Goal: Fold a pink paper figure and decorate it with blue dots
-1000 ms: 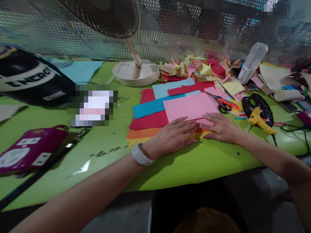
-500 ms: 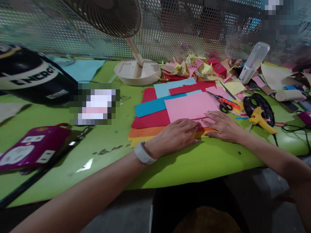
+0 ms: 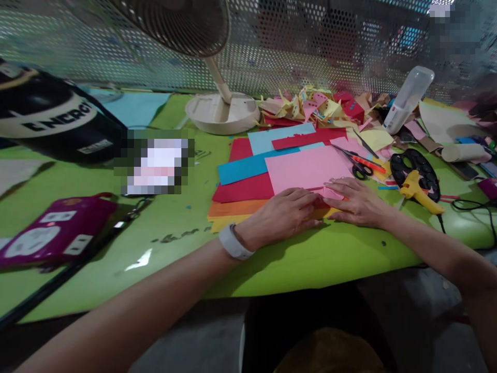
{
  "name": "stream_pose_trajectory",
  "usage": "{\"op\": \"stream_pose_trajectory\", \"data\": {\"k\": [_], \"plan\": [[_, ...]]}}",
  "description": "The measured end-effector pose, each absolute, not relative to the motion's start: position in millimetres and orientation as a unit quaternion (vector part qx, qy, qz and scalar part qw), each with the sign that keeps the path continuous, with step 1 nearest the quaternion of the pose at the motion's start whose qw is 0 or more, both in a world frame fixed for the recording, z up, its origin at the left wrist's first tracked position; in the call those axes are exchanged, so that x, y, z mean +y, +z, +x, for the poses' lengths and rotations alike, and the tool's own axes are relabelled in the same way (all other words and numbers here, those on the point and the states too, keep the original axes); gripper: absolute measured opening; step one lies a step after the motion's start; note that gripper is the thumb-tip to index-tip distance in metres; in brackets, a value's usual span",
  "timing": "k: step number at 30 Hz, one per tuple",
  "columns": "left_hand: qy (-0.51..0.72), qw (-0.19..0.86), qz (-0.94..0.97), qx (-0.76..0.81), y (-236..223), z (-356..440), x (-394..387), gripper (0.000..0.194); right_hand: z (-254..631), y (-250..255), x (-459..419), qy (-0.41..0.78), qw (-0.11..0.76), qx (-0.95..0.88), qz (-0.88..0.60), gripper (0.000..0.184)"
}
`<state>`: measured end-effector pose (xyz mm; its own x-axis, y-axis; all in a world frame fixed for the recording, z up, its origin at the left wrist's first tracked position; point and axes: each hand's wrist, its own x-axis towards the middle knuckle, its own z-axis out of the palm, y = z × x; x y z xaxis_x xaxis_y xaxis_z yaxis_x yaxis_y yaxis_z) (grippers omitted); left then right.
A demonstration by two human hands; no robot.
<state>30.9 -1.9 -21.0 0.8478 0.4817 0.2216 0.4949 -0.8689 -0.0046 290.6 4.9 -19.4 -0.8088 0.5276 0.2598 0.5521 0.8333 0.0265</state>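
Observation:
A folded piece of pink paper (image 3: 333,194) lies at the near edge of a larger pink sheet (image 3: 306,163). My left hand (image 3: 285,215), with a pale band at the wrist, has its fingers together and closed on the piece's left end. At its right end my right hand (image 3: 357,203) holds it between the fingertips and the thumb. Both hands rest over an orange sheet (image 3: 236,208), with red paper (image 3: 244,187) and a blue strip (image 3: 243,167) stacked to the left. The left fingertips partly hide the fold.
Right of the stack are black scissors (image 3: 361,170), an orange cutter (image 3: 368,164), a black palette (image 3: 421,171) and a yellow glue gun (image 3: 419,192) with its cord. Behind stand a fan (image 3: 223,116), paper scraps (image 3: 310,106) and a bottle (image 3: 407,101). A purple case (image 3: 58,228) lies left.
The view has shifted slightly, and everything sits a little further right. The right fingers have moved slightly on the folded pink paper, and more of it shows between the hands.

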Motion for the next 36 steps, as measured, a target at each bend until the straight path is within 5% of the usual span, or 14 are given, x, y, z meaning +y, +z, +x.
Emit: {"op": "stream_pose_trajectory", "data": {"k": [24,36], "plan": [[-0.11,0.037,-0.96,-0.254,-21,33,-1,0.049,289,-9,3,-0.121,0.147,-0.959,-0.212,0.025],[-0.122,0.064,-0.964,-0.228,-11,20,-4,0.032,288,-12,4,-0.118,0.165,-0.957,-0.207,0.028]]}}
